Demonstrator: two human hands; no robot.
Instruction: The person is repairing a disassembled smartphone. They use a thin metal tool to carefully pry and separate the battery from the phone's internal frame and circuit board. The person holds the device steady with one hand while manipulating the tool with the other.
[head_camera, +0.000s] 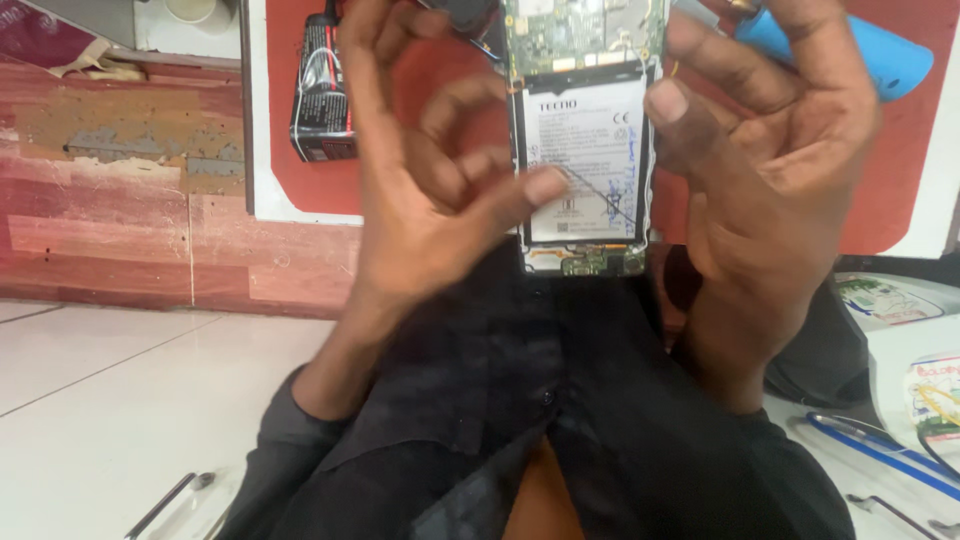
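Observation:
An opened phone (585, 160) with its back cover off shows a white battery and a green circuit board above and below it. I hold it upright between both hands, over a red mat (900, 170). My left hand (420, 190) is on its left side, thumb tip pressed on the battery, fingers curled. My right hand (770, 170) grips the right edge with the thumb on the frame. A blue tool handle (860, 55) sticks out from behind the fingers of that hand. My black sleeves fill the lower middle.
A black rectangular battery pack (322, 95) lies on the red mat at upper left. Metal tweezers (165, 505) rest on the white surface at lower left. A blue-edged tool (880, 445) and printed packets (935, 395) lie at the right. A worn wooden panel (120, 200) runs along the left.

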